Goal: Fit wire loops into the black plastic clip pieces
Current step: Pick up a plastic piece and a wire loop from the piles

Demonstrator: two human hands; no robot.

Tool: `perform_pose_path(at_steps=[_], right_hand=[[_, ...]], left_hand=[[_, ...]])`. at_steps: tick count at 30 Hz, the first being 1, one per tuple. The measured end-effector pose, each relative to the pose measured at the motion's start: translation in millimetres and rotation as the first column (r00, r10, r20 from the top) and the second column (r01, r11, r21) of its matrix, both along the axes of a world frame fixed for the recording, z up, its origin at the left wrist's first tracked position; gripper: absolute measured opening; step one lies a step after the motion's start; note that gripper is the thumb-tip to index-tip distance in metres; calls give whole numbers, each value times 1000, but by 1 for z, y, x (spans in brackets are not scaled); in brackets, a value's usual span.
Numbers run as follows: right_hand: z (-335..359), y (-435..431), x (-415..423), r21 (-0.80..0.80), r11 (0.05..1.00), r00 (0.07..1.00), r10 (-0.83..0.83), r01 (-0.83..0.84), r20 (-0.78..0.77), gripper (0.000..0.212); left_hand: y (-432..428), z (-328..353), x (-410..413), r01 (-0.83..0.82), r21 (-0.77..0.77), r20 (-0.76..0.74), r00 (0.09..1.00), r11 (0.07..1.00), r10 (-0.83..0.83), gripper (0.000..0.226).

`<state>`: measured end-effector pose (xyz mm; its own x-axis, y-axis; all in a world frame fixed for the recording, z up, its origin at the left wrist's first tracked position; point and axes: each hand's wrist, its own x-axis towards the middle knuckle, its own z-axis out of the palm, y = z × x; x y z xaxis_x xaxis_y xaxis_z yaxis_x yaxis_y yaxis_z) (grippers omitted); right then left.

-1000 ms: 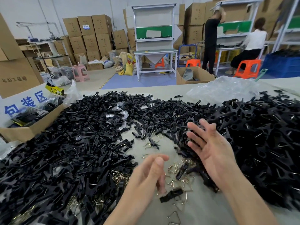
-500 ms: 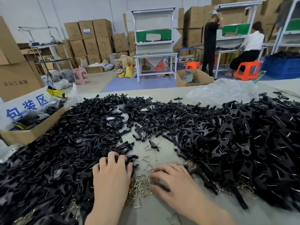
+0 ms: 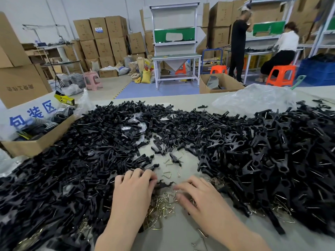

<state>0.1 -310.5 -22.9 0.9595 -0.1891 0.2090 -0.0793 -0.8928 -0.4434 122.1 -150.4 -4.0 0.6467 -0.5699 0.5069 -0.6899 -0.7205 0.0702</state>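
Black plastic clip pieces lie in two big heaps, a left heap [image 3: 72, 169] and a right heap [image 3: 272, 160]. Between them, near me, is a small pile of brass-coloured wire loops [image 3: 161, 207]. My left hand [image 3: 132, 192] rests palm down at the left heap's edge, its curled fingers holding one black clip piece [image 3: 164, 183] that sticks out to the right. My right hand [image 3: 199, 198] lies palm down over the loops, with thumb and forefinger pinching a wire loop [image 3: 175, 195] just below that clip piece.
An open cardboard box [image 3: 36, 145] with packaging stands at the table's left edge. A crumpled clear plastic bag [image 3: 253, 100] lies at the back right. A few loose wire loops [image 3: 167, 173] dot the gap between the heaps. Two people work at benches far behind.
Both hands came down from raised, open positions onto the table. The left hand closed on a clip piece at the heap's edge and the right settled on the wire loops.
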Motion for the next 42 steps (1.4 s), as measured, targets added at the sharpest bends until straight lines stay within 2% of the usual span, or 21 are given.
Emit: perform_pose_path(at_steps=[4,8,11,13,15,18,19,20,23,25,28,31,34,37,42], right_hand=[[-2,-2,0,76,996,997,-58,55,46,67],[-2,-3,2,2,999,999,-39,39,35,43],[-2,-2,4,-33,999,999,-25,26,34,32],[-2,-2,3,-38,999,999,-17,19,39,29],[-1,-1,2,-19,1000,999,-10,11,49,24],[3,1,-1,68,998,997,-19,14,78,12],[4,1,-3,114,993,995,-38,27,90,8],[7,1,-5,173,984,993,-63,46,96,6],[15,2,-6,376,924,981,-131,67,147,10],[20,2,-5,578,815,964,-176,29,199,21],[24,1,-4,842,537,954,-221,-52,201,31],[20,0,-2,952,278,947,-252,-129,202,32],[16,-2,3,975,-7,939,-271,-222,212,36],[17,-6,6,965,-98,931,-302,-244,205,42],[18,-7,3,967,-55,933,-282,-249,224,43]], left_hand=[[-5,4,-5,205,-131,-71,974,970,-215,14],[-13,5,-16,335,-200,-97,928,921,-359,7],[-14,6,-17,250,-235,-47,962,939,-268,9],[-9,8,-11,108,-216,-130,982,970,-138,24],[-4,8,-4,-26,-176,-148,989,984,-1,36],[1,11,-2,-77,-249,-77,995,965,60,28],[2,13,-4,-44,-302,-80,997,952,21,27],[1,15,-7,6,-383,-146,987,924,-67,28],[-10,16,-21,84,-591,-360,863,803,-355,18],[-18,12,-29,142,-607,-411,786,782,-462,20],[-26,6,-39,185,-615,-465,701,767,-541,26],[-27,5,-42,210,-608,-428,726,766,-539,25],[-27,4,-42,209,-591,-428,737,779,-523,30],[-28,1,-41,144,-648,-470,697,748,-542,33],[-30,0,-44,98,-706,-533,578,701,-617,28]])
